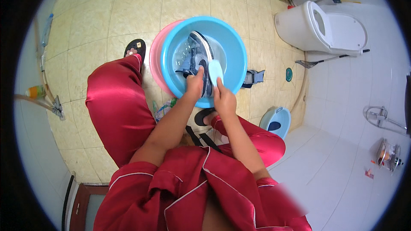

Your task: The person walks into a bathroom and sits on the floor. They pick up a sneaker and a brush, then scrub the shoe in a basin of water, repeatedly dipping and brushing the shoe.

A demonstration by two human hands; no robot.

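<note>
My left hand (195, 85) grips a dark blue and grey shoe (199, 49) near its heel opening. The shoe lies tilted over a light blue plastic basin (238, 38), with its pale sole edge turned to the right. In my right hand (224, 100) is a pale blue scrub brush (215, 70), held against the side of the sole. The brush's bristles are hidden beneath its back. Some water with a few suds shows at the basin's bottom. Beneath and left of it, a pink basin (155, 59) peeks out.
Another shoe (254, 77) rests on the tiled floor right of the basins. A small blue bucket (278, 122) holds a dark insole-like piece. Farther right are a floor drain (289, 74) and a white toilet (297, 27). A mop (57, 107) leans at the left wall.
</note>
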